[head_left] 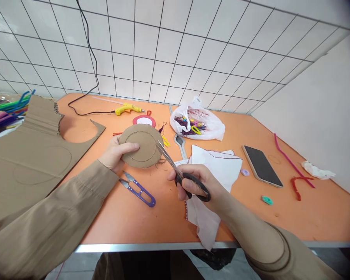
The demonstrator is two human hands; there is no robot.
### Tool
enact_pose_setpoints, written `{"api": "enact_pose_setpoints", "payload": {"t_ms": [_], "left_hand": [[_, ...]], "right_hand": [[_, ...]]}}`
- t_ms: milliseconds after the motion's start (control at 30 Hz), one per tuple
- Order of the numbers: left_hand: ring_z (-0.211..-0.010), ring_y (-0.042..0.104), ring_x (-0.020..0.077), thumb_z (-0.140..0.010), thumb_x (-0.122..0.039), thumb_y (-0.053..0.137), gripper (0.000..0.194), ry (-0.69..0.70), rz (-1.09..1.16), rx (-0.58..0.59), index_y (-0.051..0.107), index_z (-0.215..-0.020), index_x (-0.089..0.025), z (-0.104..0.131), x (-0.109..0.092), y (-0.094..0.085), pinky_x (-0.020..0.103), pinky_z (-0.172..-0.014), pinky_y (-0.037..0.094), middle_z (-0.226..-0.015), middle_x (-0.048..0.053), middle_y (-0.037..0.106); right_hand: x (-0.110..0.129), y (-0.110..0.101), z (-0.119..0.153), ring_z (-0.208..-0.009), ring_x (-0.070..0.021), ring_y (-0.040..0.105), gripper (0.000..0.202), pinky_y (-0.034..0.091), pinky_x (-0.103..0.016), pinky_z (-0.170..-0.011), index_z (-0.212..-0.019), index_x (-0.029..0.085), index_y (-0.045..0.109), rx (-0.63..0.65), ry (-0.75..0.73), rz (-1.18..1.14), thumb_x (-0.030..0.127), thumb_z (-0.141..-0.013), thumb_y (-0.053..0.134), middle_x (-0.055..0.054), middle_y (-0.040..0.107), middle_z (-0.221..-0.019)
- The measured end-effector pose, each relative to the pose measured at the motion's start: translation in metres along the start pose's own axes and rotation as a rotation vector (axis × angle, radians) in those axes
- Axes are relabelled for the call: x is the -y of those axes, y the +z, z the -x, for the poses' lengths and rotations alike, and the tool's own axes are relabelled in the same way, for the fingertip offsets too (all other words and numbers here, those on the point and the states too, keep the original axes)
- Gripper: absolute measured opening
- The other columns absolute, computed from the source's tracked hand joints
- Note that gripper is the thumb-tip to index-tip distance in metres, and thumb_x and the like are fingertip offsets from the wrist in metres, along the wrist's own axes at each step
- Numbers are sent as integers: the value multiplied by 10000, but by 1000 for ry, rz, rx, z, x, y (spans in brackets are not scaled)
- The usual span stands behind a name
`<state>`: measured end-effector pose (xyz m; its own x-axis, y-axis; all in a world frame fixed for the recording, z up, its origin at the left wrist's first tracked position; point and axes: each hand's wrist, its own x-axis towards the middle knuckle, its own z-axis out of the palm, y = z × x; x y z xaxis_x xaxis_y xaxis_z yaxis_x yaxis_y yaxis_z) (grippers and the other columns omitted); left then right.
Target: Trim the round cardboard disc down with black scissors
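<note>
My left hand (116, 153) grips the left edge of a round cardboard disc (142, 149), thumb on top. A smaller circle is drawn or scored inside the disc's rim. Black-handled scissors (194, 182) are in my right hand (192, 181), fingers round the handles. Their blades point up and left, and the tips lie over the right part of the disc; whether they touch it I cannot tell. Below the disc, purple thread snips (138, 189) lie on the orange table (169, 229).
Large cut cardboard (32, 155) and pipe cleaners (8, 105) lie left. Behind are a yellow glue gun (130, 109), a red-rimmed disc (144, 121) and a plastic bag (212, 124). White fabric (218, 163), a phone (262, 166) and a green clip (267, 200) lie right.
</note>
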<state>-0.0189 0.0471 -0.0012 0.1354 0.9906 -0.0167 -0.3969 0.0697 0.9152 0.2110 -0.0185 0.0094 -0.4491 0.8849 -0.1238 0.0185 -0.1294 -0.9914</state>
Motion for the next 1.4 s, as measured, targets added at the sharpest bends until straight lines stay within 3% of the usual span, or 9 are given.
{"api": "enact_pose_setpoints", "payload": {"t_ms": [333,1000,1400], "left_hand": [[-714,676,228,-520,-203,814,288,21,13,-34,771,-794,-128,0,0,1,301,-658,550,-774,86,755],[-723,683,244,-512,-226,824,300,45,-33,-32,767,-794,-138,1,1,2,317,-663,544,-767,82,753],[-775,699,250,-551,-221,824,322,-17,45,-19,764,-852,-126,3,6,3,317,-696,555,-824,96,762]], "right_hand": [[1,1,0,-456,-127,515,352,347,-252,-467,-858,127,646,-2,40,-29,434,-701,718,1,592,-514],[1,0,-1,-415,-107,458,439,309,-244,-436,-821,124,652,-26,57,-80,520,-657,745,-6,606,-477],[-4,3,-2,-458,-128,528,395,353,-250,-462,-853,138,656,-39,14,-21,485,-682,739,0,604,-511]]}}
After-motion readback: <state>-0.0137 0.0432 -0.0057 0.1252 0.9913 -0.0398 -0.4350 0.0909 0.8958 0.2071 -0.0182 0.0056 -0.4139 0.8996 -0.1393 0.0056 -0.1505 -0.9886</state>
